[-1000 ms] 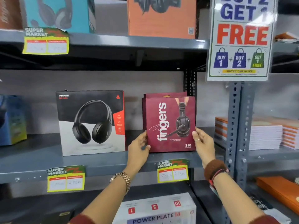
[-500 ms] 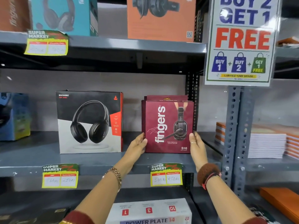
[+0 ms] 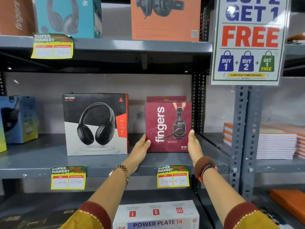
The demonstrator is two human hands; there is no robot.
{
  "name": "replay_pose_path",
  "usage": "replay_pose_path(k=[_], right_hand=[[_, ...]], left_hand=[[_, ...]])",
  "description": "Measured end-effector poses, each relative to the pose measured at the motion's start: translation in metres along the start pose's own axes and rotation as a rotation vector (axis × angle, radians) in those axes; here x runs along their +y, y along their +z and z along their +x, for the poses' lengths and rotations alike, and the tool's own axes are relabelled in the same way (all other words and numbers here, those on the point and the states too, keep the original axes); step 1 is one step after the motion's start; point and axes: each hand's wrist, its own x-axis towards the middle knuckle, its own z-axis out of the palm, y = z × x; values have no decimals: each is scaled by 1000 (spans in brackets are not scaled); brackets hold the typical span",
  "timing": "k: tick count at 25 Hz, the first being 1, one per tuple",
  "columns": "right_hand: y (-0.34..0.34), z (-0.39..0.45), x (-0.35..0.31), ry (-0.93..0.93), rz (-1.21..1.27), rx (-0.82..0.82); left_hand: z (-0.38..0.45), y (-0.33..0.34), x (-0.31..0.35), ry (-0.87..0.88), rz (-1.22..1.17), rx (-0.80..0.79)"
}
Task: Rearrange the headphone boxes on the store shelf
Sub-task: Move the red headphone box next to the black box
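— What's she got hold of there?

— The maroon fingers box [image 3: 168, 126], upright on the middle shelf [image 3: 99, 164], towards its right end near the perforated upright. Its bottom edge looks to sit on the shelf, front facing out.

— Both hands on it?

— Yes. The left hand [image 3: 142, 146] is pressed against the box's lower left edge, the right hand [image 3: 194, 142] flat along the lower right edge, a ring on one finger. The box is pinched between the two palms; the fingers of each hand lie close together and reach back along the sides, so I can't see their tips.

— And the other boxes?

— The black-and-white Rockerz box [image 3: 96, 124] stands to the left on the same shelf, apart from the maroon one with a clear gap between them. A blue box [image 3: 19, 119] sits further left, blurred. On the shelf above there's a teal box [image 3: 69, 15] and an orange box [image 3: 165, 17].

— Anything else nearby?

— Yellow price tags hang off the shelf edge, one [image 3: 173, 176] just below the maroon box. A "Buy 2 Get 1 Free" sign [image 3: 249, 42] hangs at the upper right, and stacked notebooks [image 3: 277, 142] lie on the neighbouring rack
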Motion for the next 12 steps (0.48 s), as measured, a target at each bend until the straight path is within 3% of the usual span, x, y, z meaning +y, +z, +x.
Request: replay_pose_path(k=[12], right_hand=[[-6, 0, -2, 89, 22, 12]], left_hand=[[2, 2, -6, -16, 14, 58]])
